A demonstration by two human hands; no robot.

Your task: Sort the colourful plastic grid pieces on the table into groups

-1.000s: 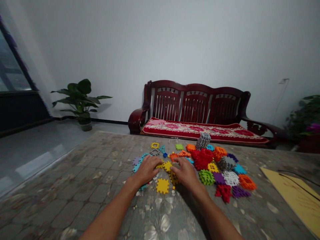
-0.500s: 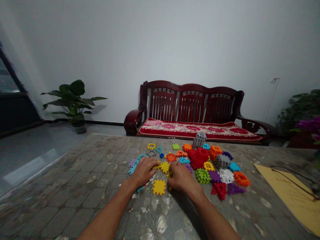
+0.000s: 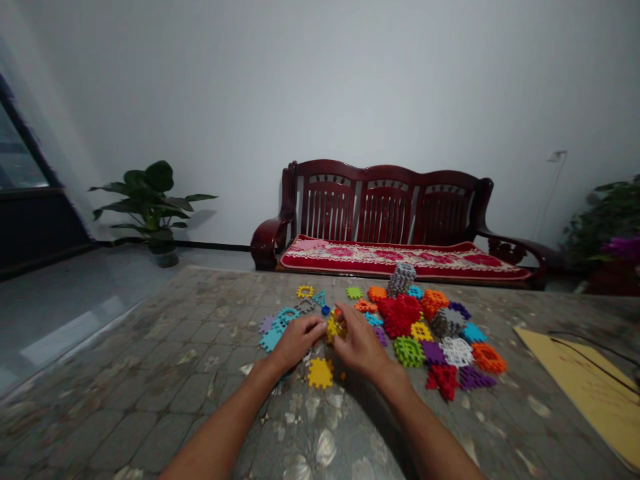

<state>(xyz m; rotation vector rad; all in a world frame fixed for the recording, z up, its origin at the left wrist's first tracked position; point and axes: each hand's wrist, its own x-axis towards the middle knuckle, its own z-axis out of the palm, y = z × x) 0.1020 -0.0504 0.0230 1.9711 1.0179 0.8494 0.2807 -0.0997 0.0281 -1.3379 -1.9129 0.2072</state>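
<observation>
Between my hands is a yellow toothed building piece (image 3: 334,327), partly hidden by my fingers. My right hand (image 3: 361,343) curls round its right side, thumb in front and fingers behind. From the left, my left hand (image 3: 297,345) reaches it with thumb and fingertips pressed together at its edge. A flat yellow square piece (image 3: 320,373) lies on the table just below my hands. Turquoise pieces (image 3: 273,339) lie beside my left hand, partly covered by it. A small blue piece (image 3: 326,311) sits just beyond my fingers.
On the patterned tablecloth (image 3: 175,373), right of my hands, stands a cluster of pieces: a red block (image 3: 400,315), a green one (image 3: 409,351), a grey stack (image 3: 401,279) and several others. A yellow sheet (image 3: 575,380) with glasses lies far right. Behind the table is a wooden bench (image 3: 385,207).
The yellow piece between my hands has turned from lying flat to standing more upright. My right hand has lifted and spread its fingers over it. The view has shifted slightly.
</observation>
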